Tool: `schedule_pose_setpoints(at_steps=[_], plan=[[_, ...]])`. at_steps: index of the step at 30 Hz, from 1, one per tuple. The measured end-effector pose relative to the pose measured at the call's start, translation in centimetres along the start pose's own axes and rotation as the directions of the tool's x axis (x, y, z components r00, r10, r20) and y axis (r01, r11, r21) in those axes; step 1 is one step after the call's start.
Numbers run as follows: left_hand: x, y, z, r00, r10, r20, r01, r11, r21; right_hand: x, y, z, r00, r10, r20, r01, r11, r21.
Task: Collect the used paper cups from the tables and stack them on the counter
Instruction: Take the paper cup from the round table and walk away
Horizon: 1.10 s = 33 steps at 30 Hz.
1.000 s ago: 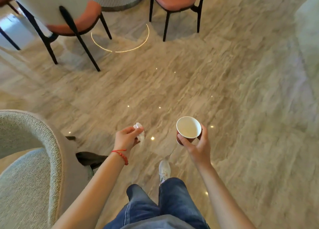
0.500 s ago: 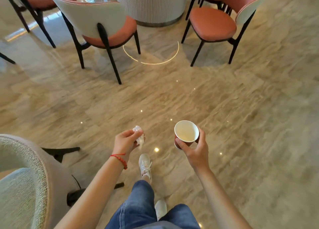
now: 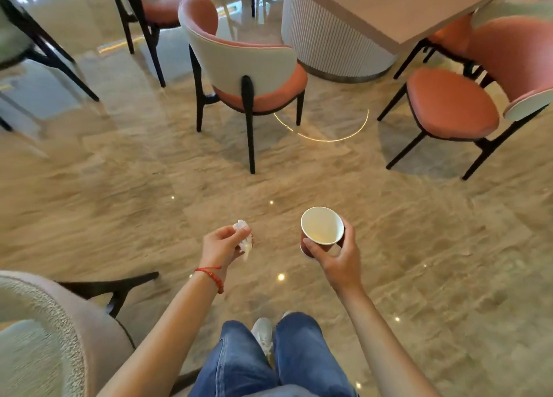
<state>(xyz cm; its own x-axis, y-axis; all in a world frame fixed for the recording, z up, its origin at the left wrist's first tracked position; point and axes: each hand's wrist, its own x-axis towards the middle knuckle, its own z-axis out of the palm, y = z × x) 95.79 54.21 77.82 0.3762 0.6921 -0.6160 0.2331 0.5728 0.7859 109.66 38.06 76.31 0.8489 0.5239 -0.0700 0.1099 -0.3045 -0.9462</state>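
I see my right hand (image 3: 335,257) curled round a paper cup (image 3: 321,227), thumb on the near side and fingers wrapped behind, holding it upright in the air over the floor (image 3: 419,247), well short of the table (image 3: 419,4). The cup is a short tapered round, smooth white inside with a faint yellowish film at the bottom, and red-brown on the outside where it shows below the rim. My left hand (image 3: 223,245) pinches a crumpled white tissue (image 3: 244,236) between thumb and fingertips, the wad wrinkled and sticking out above and below the grip. A thin red cord (image 3: 211,275) circles that wrist. The two hands are apart, about level with each other. The floor is glossy beige stone with wavy veining and small bright light spots, plus a thin glowing arc reflected near the table base. Ahead stands a chair (image 3: 248,64) with a curved pale back, salmon seat and slim black legs; a second salmon chair (image 3: 452,103) sits to the right. The table has a pale flat top on a white ribbed round pedestal. At lower left is a nubbly grey armchair (image 3: 45,336). Blue jeans (image 3: 269,360) and a white shoe (image 3: 263,332) show below.
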Motion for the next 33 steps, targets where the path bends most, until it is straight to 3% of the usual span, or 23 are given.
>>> schedule_pose_setpoints(at_steps=[8, 17, 33], plan=[[6.9, 5.7, -0.6, 0.984, 0.011, -0.18, -0.036, 0.99, -0.135, 11.7, -2.9, 6.4, 0.973, -0.098, 0.211, 0.095, 0.995, 0.021], [13.6, 11.4, -2.2, 0.923, -0.002, -0.384, -0.099, 0.965, -0.244, 22.8, -7.0, 14.4, 0.84, -0.177, 0.514, 0.2, 0.98, 0.01], [24.2, 19.5, -21.9, 0.796, -0.066, -0.602, -0.235, 0.882, -0.409, 28.1, -15.0, 42.4, 0.615, -0.238, 0.751, 0.328, 0.944, 0.031]])
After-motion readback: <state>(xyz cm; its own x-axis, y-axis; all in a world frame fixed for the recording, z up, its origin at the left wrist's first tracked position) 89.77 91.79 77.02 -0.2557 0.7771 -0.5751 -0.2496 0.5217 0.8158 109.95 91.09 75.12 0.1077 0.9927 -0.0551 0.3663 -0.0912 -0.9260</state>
